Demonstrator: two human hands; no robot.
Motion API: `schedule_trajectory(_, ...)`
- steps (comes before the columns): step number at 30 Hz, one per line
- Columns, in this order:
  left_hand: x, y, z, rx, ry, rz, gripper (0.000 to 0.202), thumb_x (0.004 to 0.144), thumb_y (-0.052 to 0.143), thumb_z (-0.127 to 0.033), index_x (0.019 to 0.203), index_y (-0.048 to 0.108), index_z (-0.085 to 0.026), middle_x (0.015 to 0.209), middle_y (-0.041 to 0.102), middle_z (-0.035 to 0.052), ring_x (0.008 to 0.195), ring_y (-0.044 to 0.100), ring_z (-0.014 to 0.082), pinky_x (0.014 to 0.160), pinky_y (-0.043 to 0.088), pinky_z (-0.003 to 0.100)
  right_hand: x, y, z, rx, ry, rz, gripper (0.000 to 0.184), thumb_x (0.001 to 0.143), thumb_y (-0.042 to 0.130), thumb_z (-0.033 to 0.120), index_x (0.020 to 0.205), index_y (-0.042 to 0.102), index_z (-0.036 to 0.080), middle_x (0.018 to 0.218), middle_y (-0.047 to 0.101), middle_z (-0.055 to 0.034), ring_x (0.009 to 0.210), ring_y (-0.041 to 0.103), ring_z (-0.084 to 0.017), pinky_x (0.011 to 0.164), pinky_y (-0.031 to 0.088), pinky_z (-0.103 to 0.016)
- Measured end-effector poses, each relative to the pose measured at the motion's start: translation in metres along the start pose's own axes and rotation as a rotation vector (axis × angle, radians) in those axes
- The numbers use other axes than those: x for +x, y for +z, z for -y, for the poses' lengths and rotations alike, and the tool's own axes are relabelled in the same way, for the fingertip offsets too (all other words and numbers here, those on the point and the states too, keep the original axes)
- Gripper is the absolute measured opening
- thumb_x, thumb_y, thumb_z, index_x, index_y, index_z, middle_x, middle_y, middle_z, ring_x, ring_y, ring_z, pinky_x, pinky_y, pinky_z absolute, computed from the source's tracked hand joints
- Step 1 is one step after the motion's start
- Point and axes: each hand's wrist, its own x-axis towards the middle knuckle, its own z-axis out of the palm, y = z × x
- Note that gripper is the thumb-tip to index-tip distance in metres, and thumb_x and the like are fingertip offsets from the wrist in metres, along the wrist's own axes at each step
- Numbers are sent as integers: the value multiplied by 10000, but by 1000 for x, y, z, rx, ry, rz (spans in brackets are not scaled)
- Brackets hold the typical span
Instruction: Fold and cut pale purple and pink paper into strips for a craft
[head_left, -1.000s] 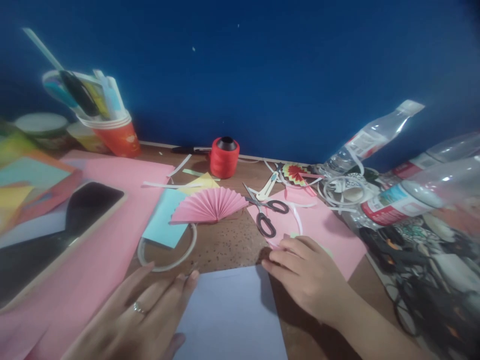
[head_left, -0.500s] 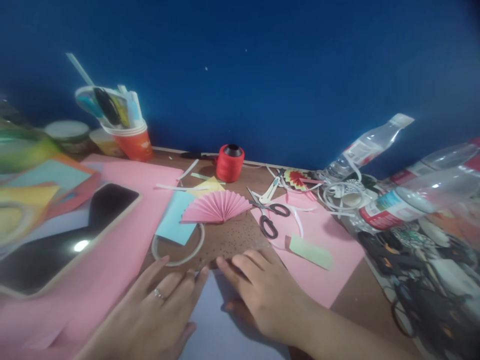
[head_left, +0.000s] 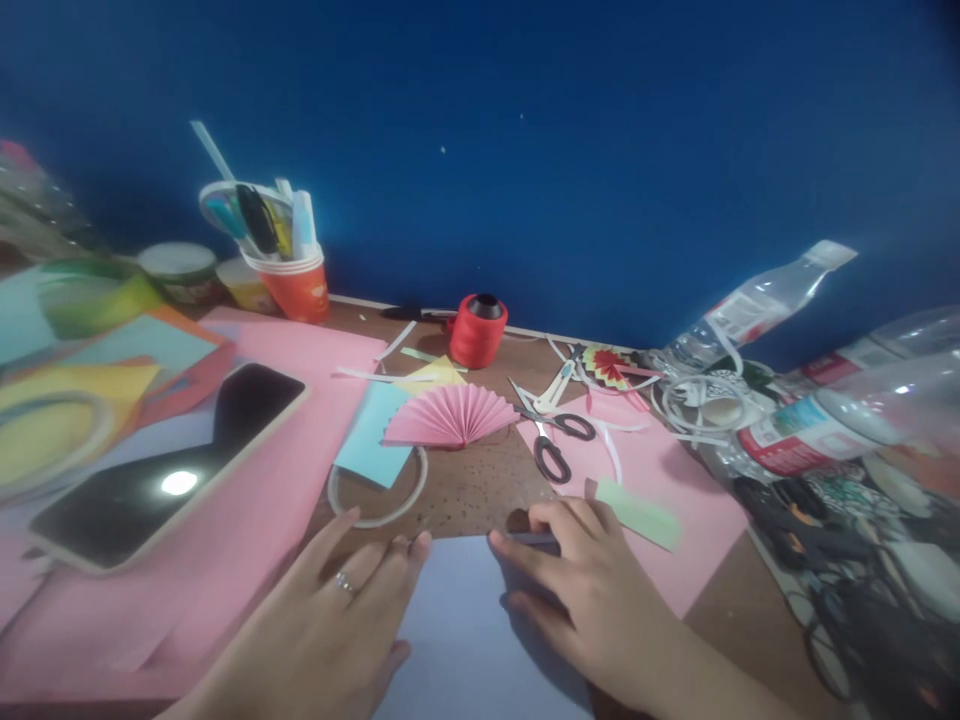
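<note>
Right hand (head_left: pixel 600 580) shifting away from the left hand (head_left: pixel 330 610) along the paper (head_left: pixel 457 620)

Since the earlier frame, the gap between the hands is widening at the paper's far edge, while the left hand is keeping its place at the left edge. The view is also drifting, so items on the table (head_left: pixel 457 490) are appearing further right; none is showing a clear shift of its own.

Step in hand, as judged: the person is squaring or smoothing the far edge, possibly starting a fold. The next move is probably calling for steady pressure from the left and an even line from the right.

Position: the paper is lying between the hands, its far edge running between the fingertips. On the left, the forefinger is standing apart, the other fingers are lying close together, and the thumb is reaching over the paper. On the right, forefinger and thumb are standing apart, the forefinger meeting the far edge. A dark strip is showing under the curling fingers; whether they are pinching it, I cannot tell. Beyond, the fan (head_left: pixel 450 415) is lying spread, with the scissors (head_left: pixel 537 418) resting at its right end
</note>
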Motion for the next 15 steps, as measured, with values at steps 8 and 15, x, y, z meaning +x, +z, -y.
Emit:
schedule_trajectory(8,-2,3,4,14,69,-34,380,867,441,-296,1168,630,-163,1033,701,56,906,580,240,1023,196,455,-20,0,-16,-5,134,-194,211,792,658,261,987,693,331,885,574,-48,864,505,-243,739,370,-413)
schedule_trajectory(15,-6,5,8,-20,58,-51,472,773,528,-232,1242,545,-184,1133,653,47,1012,551,265,993,256,437,-17,15,-23,164,35,-319,254,849,555,106,1082,613,188,973,626,-65,933,543,-210,834,421,-379)
